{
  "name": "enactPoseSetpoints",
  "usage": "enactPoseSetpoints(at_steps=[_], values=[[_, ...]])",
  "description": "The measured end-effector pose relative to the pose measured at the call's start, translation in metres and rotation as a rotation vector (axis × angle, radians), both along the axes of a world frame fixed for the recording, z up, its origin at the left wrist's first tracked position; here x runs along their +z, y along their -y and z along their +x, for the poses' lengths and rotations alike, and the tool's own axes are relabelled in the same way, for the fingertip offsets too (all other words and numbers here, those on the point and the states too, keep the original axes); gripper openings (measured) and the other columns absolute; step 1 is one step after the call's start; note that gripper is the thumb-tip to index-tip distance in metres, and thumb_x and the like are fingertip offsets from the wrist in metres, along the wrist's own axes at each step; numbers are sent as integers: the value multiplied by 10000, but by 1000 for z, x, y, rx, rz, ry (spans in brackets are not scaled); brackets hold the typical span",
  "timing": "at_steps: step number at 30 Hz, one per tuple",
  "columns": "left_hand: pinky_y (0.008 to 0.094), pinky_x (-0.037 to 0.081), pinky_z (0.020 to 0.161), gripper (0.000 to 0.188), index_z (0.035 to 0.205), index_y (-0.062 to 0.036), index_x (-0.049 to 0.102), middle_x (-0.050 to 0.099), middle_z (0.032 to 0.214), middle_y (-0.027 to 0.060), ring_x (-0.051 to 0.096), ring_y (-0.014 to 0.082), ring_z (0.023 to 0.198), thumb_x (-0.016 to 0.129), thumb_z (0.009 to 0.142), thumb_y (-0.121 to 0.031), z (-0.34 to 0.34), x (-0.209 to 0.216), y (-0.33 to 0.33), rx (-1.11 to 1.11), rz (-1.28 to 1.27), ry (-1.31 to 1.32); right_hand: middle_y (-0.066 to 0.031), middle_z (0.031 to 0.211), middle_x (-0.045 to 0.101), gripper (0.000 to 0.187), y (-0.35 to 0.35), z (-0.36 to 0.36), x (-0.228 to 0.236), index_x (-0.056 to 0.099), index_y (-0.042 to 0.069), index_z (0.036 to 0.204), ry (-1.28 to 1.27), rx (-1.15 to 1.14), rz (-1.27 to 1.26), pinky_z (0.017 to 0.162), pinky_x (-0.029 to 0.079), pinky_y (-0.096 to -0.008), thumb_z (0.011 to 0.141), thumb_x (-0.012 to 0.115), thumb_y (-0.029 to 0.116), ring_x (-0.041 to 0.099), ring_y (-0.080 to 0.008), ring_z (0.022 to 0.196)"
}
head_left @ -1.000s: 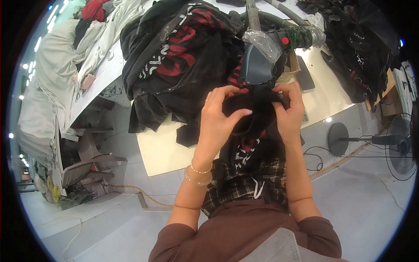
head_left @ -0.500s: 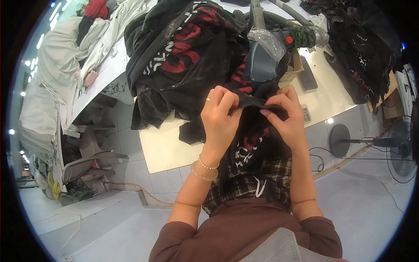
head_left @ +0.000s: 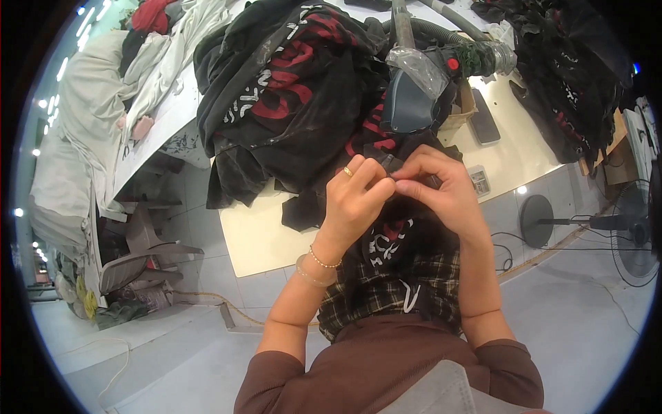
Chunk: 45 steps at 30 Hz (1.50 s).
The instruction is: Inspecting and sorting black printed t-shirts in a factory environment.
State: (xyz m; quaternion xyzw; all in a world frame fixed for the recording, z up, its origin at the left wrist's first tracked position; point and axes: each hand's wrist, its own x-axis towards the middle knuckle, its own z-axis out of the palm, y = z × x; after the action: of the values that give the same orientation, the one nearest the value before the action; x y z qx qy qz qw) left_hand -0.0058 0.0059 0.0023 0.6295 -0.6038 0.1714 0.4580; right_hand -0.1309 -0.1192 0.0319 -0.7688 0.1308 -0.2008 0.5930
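Note:
A black printed garment [head_left: 424, 231] hangs from the table edge toward my lap, with white and red lettering on it. My left hand [head_left: 356, 199] pinches its edge, fingers curled and a ring on one of them. Close beside it, almost fingertip to fingertip, my right hand [head_left: 445, 193] pinches the same edge between thumb and fingers. The bit of cloth between the fingertips is mostly hidden. Just beyond the hands stands a dark grey machine head [head_left: 410, 103] with clear plastic wrapped on it.
A large heap of black printed garments [head_left: 296, 103] covers the table's left; more black garments [head_left: 565, 83] lie at the right. A phone [head_left: 485, 117] and a cardboard box [head_left: 458, 119] sit near the machine. Pale cloth [head_left: 89, 103] piles at far left. A fan [head_left: 631, 234] stands right.
My hands have come together; the stretch of garment edge between them has closed up. My left hand shifted right and slightly down, and the right fingertips moved left.

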Motion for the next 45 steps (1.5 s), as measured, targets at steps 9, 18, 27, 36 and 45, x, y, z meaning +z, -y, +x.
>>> enactPoseSetpoints(at_steps=[9, 18, 27, 36, 45], values=[[292, 361, 485, 285, 682, -25, 468, 475, 704, 66, 464, 199, 558, 649, 530, 134, 2, -11, 4, 91, -69, -112, -71, 785, 598, 109, -15, 14, -12, 569, -34, 870, 119, -317, 70, 650, 453, -256, 906, 620, 55, 544, -109, 689], [268, 361, 503, 318, 723, -27, 448, 450, 705, 70, 433, 186, 567, 674, 604, 161, 12, -20, 20, 145, -193, -248, -66, 660, 534, 146, -8, 11, -28, 573, -24, 814, 123, -513, -190, 557, 402, -246, 781, 716, -28, 461, -98, 602], [261, 348, 540, 341, 732, -28, 416, 402, 702, 62, 393, 184, 596, 676, 620, 161, 4, -19, 29, 282, -274, -376, -81, 683, 580, 163, -8, 25, -30, 571, -23, 818, 216, -606, -295, 572, 430, -239, 755, 715, -66, 496, -120, 593], [261, 352, 539, 343, 741, -33, 422, 401, 700, 59, 394, 180, 595, 698, 646, 148, -1, -21, 34, 331, -295, -369, -77, 681, 585, 161, -4, 27, -30, 578, -16, 823, 225, -625, -283, 585, 440, -244, 756, 718, -60, 504, -122, 598], [296, 364, 469, 309, 741, -34, 457, 414, 699, 66, 434, 207, 538, 711, 651, 118, 3, -14, 36, 302, -284, -343, -60, 682, 579, 156, -2, 21, -31, 583, -11, 808, 220, -639, -287, 579, 423, -240, 752, 721, -55, 491, -109, 601]])
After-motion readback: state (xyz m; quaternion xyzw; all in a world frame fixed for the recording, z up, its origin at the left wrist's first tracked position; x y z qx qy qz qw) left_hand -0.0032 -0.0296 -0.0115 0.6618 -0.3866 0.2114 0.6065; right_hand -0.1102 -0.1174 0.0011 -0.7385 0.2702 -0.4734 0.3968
